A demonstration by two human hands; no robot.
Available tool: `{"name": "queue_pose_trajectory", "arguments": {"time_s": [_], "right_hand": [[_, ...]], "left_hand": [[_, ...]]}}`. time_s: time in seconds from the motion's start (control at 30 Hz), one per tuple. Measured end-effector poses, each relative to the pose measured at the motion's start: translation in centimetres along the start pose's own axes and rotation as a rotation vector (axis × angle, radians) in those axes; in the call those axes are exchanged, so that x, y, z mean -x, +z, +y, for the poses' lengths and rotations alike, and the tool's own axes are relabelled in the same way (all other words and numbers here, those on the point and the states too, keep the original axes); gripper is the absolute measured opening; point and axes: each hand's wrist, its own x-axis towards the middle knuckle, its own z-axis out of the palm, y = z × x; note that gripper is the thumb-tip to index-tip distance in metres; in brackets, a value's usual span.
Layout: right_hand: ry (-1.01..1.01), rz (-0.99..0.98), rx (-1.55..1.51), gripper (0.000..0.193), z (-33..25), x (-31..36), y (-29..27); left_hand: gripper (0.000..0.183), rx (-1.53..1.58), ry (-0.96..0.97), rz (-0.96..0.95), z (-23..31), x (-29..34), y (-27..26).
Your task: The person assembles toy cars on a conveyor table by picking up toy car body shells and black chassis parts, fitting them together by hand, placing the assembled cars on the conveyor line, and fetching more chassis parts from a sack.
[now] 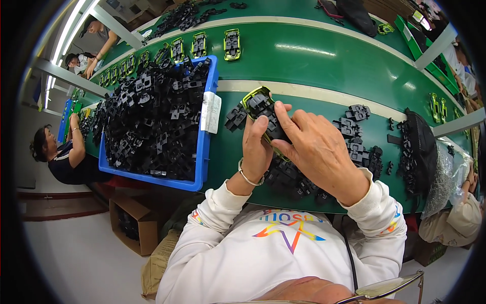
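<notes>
Your left hand (pixel 256 152) clamped the green-framed part (pixel 261 104), likely to steady it while your right hand (pixel 318 144) touched it, its exact grip unclear.

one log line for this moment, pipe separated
left hand: holding green-and-black part | right hand: touching same part | left side: blue bin of black pieces | right side: loose parts on green table

The frame (pixel 253 93) is lime-green, the crate (pixel 203 149) blue, the sweatshirt (pixel 283 268) rainbow-starred white.
</notes>
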Motion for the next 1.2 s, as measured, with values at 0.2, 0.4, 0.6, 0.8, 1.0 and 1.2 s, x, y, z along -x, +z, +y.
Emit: {"name": "queue_pose_trajectory", "arguments": {"time_s": [0.2,0.4,0.6,0.8,1.0,1.2], "right_hand": [[0.024,-0.044,0.15,0.056,0.2,0.7,-0.1],[0.001,-0.092,0.181,0.051,0.7,0.7,-0.4],[0.012,-0.077,-0.012,0.04,2.6,0.6,0.4],[0.533,-0.024,-1.218,0.037,4.4,0.8,2.8],[0.599,-0.055,-1.213,0.036,4.6,0.8,4.6],[0.63,-0.078,-1.215,0.038,5.2,0.5,5.3]], "left_hand": [[0.054,-0.098,-0.048,0.071,-0.4,0.1,1.2],[0.038,0.091,-0.09,0.004,-0.8,0.0,0.5],[0.046,0.056,-0.131,0.023,-0.9,-0.7,0.3],[0.056,-0.06,-0.026,-0.049,-0.5,-1.0,0.7],[0.054,-0.271,0.142,-0.081,-1.6,-0.6,0.5],[0.054,-0.338,0.096,-0.12,-1.3,-1.2,-0.4]]}}
